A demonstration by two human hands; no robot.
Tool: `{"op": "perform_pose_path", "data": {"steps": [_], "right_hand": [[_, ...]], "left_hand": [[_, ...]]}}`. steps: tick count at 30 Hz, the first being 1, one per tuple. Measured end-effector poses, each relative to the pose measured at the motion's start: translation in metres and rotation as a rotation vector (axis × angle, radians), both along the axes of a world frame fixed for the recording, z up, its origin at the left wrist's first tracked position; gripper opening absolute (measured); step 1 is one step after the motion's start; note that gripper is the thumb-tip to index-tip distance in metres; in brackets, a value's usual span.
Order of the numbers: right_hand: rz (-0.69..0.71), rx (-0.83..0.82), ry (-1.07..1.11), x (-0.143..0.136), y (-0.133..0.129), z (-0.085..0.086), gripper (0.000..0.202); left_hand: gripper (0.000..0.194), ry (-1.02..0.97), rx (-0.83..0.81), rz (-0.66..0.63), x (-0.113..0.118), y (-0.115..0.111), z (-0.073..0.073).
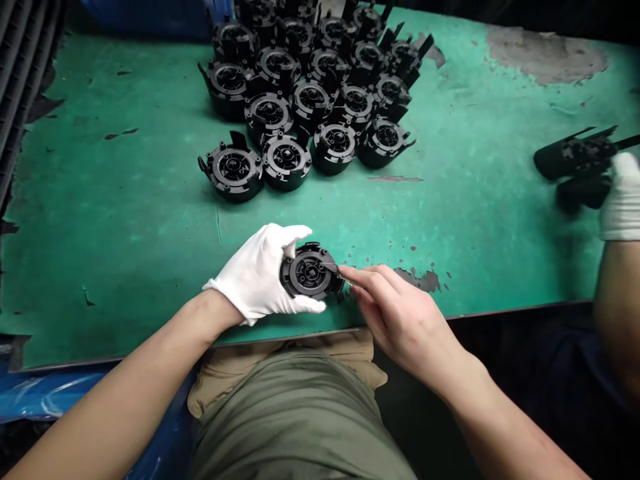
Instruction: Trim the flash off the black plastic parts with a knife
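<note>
Round black housing (311, 272) sits between the hands, on the person's side of the clustered black parts (311, 99). The gloved left hand (267, 273), nearer, curls half-open around its rim; the bare right hand (395, 303) pinches a slim tool (344, 277) at its face.

The left hand (265, 270), in a white glove, grips a round black part (311, 272) near the front edge of the green bench (140, 200), its fingers around the far and near sides. The bare right hand (403, 313) pinches a thin tool (345, 277), its tip at the right side of the part's ribbed top face. Beyond, many similar parts (286, 157) stand upright in close rows, upright tabs rising from their rims. At the right, a co-worker's gloved hand (623, 200) is at two more parts (570, 157), lying on their sides. Dark worn patches (545, 53) mark the bench.
</note>
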State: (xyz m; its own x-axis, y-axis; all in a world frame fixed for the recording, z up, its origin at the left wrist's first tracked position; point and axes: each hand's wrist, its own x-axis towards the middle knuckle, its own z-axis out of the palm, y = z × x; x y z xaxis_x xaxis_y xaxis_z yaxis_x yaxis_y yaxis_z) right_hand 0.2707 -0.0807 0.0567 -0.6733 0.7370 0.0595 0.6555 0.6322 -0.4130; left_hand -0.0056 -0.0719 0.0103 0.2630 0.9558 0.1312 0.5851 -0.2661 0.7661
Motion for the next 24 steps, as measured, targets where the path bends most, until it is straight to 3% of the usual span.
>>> {"op": "perform_pose_path", "data": {"steps": [3,16,24], "right_hand": [[0.023,0.039,-0.050,0.003,0.006,0.005,0.039],[0.079,0.039,-0.073,0.008,0.015,0.006,0.039],[0.110,0.126,-0.161,0.008,0.015,0.014,0.030]], "left_hand": [[0.117,0.036,0.033,-0.041,-0.002,0.000,-0.001],[0.093,0.087,-0.013,-0.072,0.001,0.006,0.009],[0.073,0.080,-0.041,-0.085,0.003,0.008,0.013]]}}
